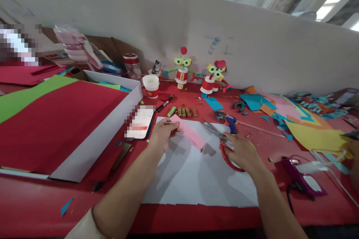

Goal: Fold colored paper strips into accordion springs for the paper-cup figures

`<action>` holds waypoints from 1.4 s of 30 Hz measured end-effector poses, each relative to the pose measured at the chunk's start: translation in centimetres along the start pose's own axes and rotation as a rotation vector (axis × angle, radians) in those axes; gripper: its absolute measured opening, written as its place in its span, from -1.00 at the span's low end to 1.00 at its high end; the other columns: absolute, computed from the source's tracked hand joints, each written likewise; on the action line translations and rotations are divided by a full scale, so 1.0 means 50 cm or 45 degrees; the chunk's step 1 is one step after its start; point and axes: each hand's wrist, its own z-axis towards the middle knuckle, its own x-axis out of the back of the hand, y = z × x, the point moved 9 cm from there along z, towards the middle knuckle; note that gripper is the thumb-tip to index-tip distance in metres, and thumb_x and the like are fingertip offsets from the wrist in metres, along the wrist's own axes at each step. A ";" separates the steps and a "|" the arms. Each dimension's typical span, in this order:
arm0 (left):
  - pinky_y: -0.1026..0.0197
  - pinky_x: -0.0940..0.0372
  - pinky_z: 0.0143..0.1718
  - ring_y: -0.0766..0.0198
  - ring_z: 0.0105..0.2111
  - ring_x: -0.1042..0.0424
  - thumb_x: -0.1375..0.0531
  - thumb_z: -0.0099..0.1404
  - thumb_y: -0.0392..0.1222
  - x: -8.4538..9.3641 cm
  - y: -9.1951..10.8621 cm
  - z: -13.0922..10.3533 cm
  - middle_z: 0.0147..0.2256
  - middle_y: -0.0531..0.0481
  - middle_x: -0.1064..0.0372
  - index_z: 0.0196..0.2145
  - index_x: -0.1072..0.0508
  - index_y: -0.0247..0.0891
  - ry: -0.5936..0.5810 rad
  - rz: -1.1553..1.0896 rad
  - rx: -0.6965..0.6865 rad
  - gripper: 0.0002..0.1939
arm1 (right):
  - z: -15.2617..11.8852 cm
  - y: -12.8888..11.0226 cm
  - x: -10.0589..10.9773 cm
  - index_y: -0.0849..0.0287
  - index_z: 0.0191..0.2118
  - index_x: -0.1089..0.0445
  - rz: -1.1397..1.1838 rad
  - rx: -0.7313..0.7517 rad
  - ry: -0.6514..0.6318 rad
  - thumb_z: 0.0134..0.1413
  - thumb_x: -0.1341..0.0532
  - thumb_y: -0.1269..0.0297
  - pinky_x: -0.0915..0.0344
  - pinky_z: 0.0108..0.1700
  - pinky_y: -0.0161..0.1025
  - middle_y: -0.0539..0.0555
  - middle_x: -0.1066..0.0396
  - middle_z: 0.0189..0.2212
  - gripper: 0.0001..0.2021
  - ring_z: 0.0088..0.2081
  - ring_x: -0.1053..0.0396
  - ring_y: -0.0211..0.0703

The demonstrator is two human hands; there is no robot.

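Observation:
Pinched between the fingertips of my left hand [162, 133] is a strip of pink paper [192, 134], slanting down to the right above a white sheet [193, 179]. My right hand [242, 151] has its fingers on the red handles of a pair of scissors [215, 130]. The blades are spread apart and point up and left, a short way from the strip's right side. Just beyond the sheet lies a row of small folded green and brown paper springs [183, 111]. A hot glue gun [228, 119] rests behind the scissors.
Two paper-cup figures [182, 75] stand against the wall, near a white cup [150, 85]. On the left are a phone [141, 121] and a box topped with red paper [64, 127]. Coloured paper [314, 136] and a purple power strip [305, 179] lie on the right.

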 end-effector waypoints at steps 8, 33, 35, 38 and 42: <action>0.34 -0.34 -0.46 0.31 -0.55 -0.48 -0.27 0.00 -0.49 -0.008 -0.005 -0.008 -0.65 0.15 -0.33 -0.38 -0.27 -0.24 -0.006 -0.110 0.003 -0.70 | 0.037 -0.146 0.028 0.15 0.05 -0.33 0.738 0.278 0.046 0.08 -0.20 0.19 -0.31 -0.17 -0.16 0.17 -0.48 -0.16 -0.60 -0.18 -0.43 -0.07; 0.16 -0.22 -0.26 0.12 -0.27 -0.37 -0.18 0.20 -0.16 -0.068 0.068 -0.134 -0.34 -0.06 -0.45 -0.35 -0.48 -0.20 -0.304 1.753 -1.030 -0.89 | -0.056 -0.250 -0.024 0.15 -0.29 -0.50 0.412 0.936 0.207 0.17 -0.05 0.48 -0.23 -0.28 -0.23 0.13 -0.46 -0.33 -0.74 -0.26 -0.34 -0.12; 0.11 -0.22 -0.29 0.10 -0.31 -0.37 -0.15 0.22 -0.22 -0.088 0.009 -0.154 -0.38 -0.08 -0.43 -0.37 -0.48 -0.23 -0.514 1.996 -1.093 -0.89 | -0.056 -0.255 -0.035 0.16 -0.31 -0.49 0.363 0.958 0.139 0.18 -0.03 0.49 -0.22 -0.28 -0.23 0.13 -0.44 -0.36 -0.73 -0.27 -0.32 -0.12; 0.10 -0.21 -0.34 0.14 -0.39 -0.36 -0.05 0.20 -0.41 -0.100 -0.036 -0.172 -0.41 -0.10 -0.42 -0.37 -0.47 -0.27 -0.612 2.240 -1.237 -0.80 | -0.051 -0.261 -0.035 0.15 -0.32 -0.48 0.377 0.995 0.069 0.18 -0.05 0.47 -0.22 -0.23 -0.20 0.12 -0.43 -0.38 -0.75 -0.27 -0.29 -0.12; 0.10 -0.22 -0.38 0.14 -0.40 -0.36 -0.06 0.15 -0.46 -0.106 -0.045 -0.179 -0.42 -0.09 -0.41 -0.36 -0.45 -0.30 -0.657 2.265 -1.357 -0.79 | -0.037 -0.258 -0.032 0.16 -0.37 -0.46 0.465 0.929 0.003 0.12 -0.10 0.50 -0.20 -0.20 -0.16 0.11 -0.42 -0.41 -0.79 -0.29 -0.28 -0.10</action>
